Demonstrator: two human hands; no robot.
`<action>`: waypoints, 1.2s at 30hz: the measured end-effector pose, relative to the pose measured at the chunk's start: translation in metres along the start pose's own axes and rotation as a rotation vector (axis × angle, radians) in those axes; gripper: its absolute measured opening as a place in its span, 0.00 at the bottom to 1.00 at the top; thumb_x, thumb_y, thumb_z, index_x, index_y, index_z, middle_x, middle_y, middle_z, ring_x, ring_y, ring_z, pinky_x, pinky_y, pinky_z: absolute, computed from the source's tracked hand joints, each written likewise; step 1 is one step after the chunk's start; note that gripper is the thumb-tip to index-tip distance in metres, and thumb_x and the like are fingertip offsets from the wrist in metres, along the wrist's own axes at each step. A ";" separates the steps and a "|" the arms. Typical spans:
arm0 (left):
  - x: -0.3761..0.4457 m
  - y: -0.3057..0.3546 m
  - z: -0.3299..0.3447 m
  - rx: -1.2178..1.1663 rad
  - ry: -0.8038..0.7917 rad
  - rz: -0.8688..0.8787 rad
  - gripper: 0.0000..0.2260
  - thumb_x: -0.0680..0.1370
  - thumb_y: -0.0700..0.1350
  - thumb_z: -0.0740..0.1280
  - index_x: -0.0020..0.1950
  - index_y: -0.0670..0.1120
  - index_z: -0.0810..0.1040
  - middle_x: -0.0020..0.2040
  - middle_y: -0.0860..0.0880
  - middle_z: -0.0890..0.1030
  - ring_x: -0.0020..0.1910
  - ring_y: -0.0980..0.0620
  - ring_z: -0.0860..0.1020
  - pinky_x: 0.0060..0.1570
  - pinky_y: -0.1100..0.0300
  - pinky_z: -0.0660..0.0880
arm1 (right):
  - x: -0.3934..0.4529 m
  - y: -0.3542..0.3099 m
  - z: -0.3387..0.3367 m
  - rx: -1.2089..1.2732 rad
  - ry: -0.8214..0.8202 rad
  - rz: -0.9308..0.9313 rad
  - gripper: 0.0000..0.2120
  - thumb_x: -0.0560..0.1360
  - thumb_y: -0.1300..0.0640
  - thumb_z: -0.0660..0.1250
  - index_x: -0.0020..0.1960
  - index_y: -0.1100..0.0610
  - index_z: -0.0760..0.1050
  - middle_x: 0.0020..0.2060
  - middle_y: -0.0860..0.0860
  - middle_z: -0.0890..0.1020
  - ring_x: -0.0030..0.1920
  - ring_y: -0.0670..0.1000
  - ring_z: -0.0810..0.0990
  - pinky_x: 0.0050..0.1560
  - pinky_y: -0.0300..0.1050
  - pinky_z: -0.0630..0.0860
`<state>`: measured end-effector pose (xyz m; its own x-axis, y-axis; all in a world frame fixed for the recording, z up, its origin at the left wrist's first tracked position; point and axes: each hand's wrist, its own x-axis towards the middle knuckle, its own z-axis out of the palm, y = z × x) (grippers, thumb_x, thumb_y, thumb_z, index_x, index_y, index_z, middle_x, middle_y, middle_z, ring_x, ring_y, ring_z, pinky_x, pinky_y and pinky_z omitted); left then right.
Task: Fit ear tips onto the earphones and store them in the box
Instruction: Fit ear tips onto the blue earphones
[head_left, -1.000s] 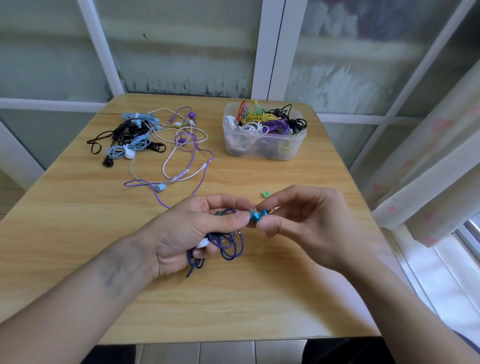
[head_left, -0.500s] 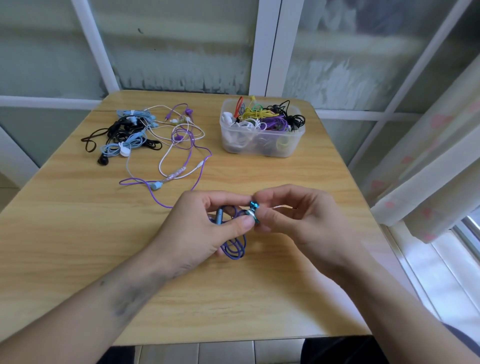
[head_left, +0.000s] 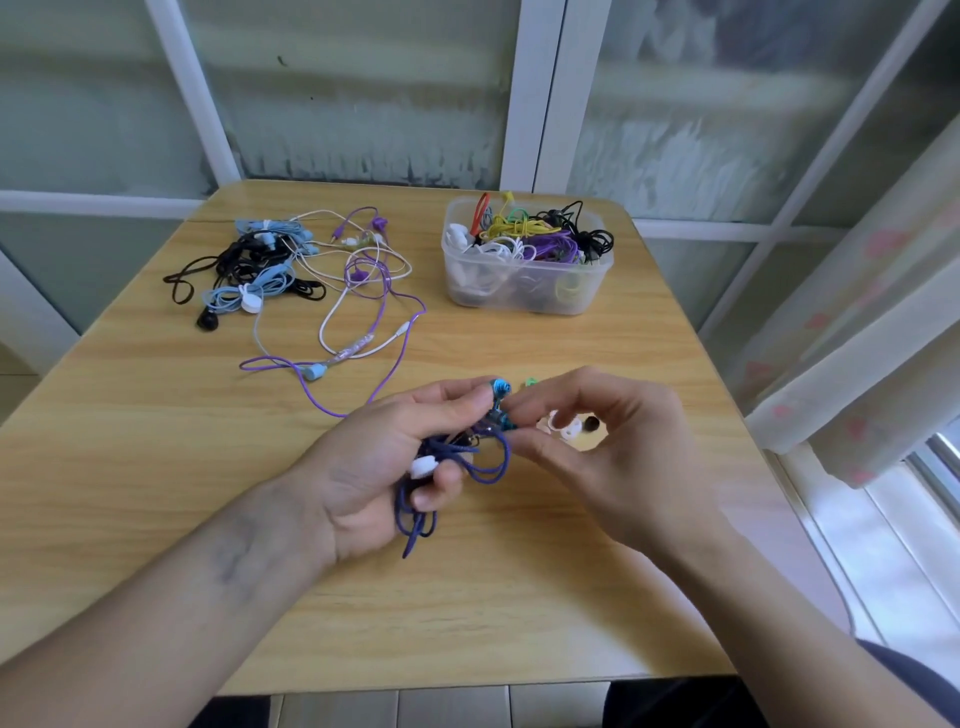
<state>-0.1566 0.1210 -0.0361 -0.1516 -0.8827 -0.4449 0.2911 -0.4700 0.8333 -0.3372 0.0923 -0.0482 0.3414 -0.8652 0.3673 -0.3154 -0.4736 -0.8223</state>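
Both grips clamped on coiled blue earphones (head_left: 470, 457) above wooden table (head_left: 156, 441), frosted window (head_left: 363, 88) behind.

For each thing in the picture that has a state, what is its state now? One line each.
Left hand: grips the coiled blue earphones.
Right hand: fingertips pinch at an earbud.
Plastic box: no lid on, filled with wound earphones.
Loose earphones: lie tangled on the table, outside the box.
Green ear tip: lies loose on the table.
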 end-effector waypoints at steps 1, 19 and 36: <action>0.000 -0.001 0.002 0.012 -0.009 0.009 0.22 0.70 0.47 0.70 0.63 0.41 0.77 0.33 0.48 0.77 0.19 0.57 0.67 0.17 0.67 0.57 | -0.001 0.002 0.002 -0.038 0.012 -0.029 0.06 0.66 0.58 0.80 0.40 0.53 0.84 0.38 0.44 0.86 0.41 0.48 0.81 0.42 0.31 0.69; 0.002 -0.008 0.008 0.126 0.226 0.239 0.05 0.79 0.41 0.66 0.54 0.46 0.76 0.45 0.47 0.86 0.37 0.47 0.79 0.24 0.64 0.65 | 0.022 0.025 -0.013 -0.569 -0.205 0.110 0.06 0.71 0.51 0.75 0.47 0.44 0.85 0.39 0.44 0.75 0.45 0.46 0.71 0.41 0.25 0.63; 0.001 -0.013 0.008 0.130 0.207 0.253 0.06 0.80 0.42 0.65 0.51 0.47 0.81 0.37 0.55 0.81 0.31 0.54 0.79 0.24 0.65 0.63 | 0.014 0.011 -0.013 -0.354 -0.065 0.073 0.09 0.70 0.63 0.73 0.42 0.49 0.82 0.33 0.41 0.82 0.38 0.43 0.79 0.39 0.29 0.69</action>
<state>-0.1685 0.1258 -0.0449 0.1086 -0.9582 -0.2646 0.1703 -0.2443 0.9546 -0.3474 0.0726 -0.0465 0.3587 -0.8918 0.2759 -0.6237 -0.4488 -0.6400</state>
